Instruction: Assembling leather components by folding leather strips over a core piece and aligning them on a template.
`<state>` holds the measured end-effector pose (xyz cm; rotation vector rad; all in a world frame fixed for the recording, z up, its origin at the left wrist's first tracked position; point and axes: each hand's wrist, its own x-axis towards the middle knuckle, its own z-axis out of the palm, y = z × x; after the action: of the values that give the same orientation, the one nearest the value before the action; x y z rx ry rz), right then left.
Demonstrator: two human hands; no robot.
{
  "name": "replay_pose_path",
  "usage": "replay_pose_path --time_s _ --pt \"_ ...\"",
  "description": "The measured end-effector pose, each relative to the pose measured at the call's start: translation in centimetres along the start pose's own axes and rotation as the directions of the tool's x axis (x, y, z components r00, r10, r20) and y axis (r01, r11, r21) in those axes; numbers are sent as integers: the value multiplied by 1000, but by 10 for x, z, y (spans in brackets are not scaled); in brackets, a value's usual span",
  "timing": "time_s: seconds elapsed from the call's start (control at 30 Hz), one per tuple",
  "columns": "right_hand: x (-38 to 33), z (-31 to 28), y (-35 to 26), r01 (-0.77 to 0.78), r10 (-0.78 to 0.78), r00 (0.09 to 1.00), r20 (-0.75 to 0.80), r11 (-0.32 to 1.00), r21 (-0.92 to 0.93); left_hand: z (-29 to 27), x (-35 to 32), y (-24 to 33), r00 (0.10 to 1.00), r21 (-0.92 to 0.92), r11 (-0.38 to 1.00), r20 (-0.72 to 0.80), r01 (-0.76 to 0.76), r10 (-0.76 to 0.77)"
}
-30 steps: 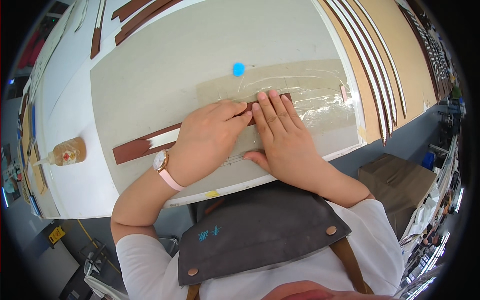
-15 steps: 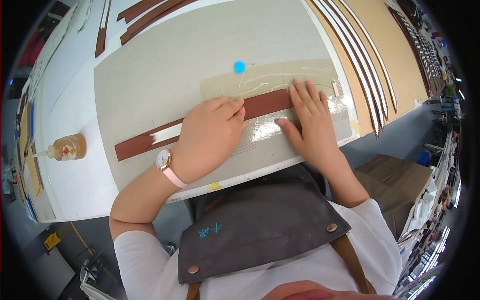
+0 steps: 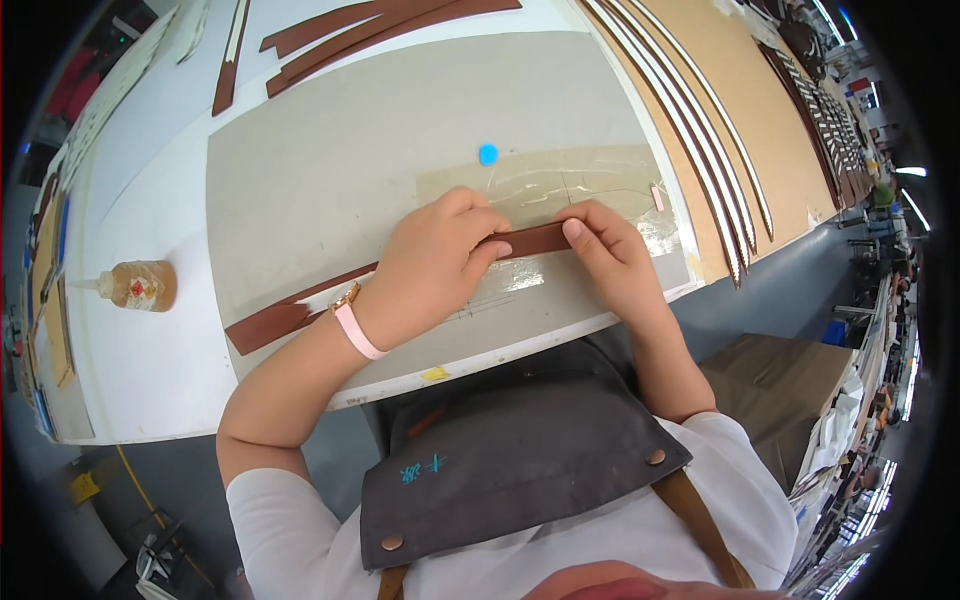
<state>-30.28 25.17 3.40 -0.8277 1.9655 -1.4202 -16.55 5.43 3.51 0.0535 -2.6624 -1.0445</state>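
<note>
A long brown leather strip (image 3: pixel 540 239) runs across the grey mat (image 3: pixel 330 160), rising from lower left to right. White backing shows along its left part, and its left end lies flat. My left hand (image 3: pixel 450 245) pinches the strip's upper edge near the middle, thumb in front. At the strip's right end my right hand (image 3: pixel 607 250) grips it between thumb and fingers. Between both hands the strip looks tilted up off the mat. Beneath and behind it lies a clear plastic sheet (image 3: pixel 600 165), and a small blue round piece (image 3: pixel 488 155) sits just beyond.
A glue bottle (image 3: pixel 143 286) with a nozzle lies at the left on the white table (image 3: pixel 140 380). More brown strips (image 3: pixel 380 30) lie at the far side. Several long white-and-brown strips (image 3: pixel 690 130) rest on the tan board at right. A brown covered box (image 3: pixel 770 390) stands below right.
My right hand has gone from lying flat beside the strip's right end to gripping it. My left hand now pinches the edge. The strip between them has tilted up, and the view has shifted slightly.
</note>
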Motion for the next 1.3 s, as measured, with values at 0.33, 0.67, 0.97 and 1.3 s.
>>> replay_pose_path --time_s 0.33,0.67,0.97,1.3 --pt "6 21 -33 271 -286 949 -130 955 -122 -23 5 12 978 -502 851 -42 155 -203" --pt "10 24 -29 184 -186 981 58 982 27 -30 -7 22 962 -57 983 -222 -174 157" --pt "14 20 -54 610 -607 790 90 762 -219 -60 -3 31 952 -76 978 -255 -192 168" --pt "8 17 -14 421 -465 885 -19 783 458 -64 -10 42 951 -165 950 -209 -264 228"
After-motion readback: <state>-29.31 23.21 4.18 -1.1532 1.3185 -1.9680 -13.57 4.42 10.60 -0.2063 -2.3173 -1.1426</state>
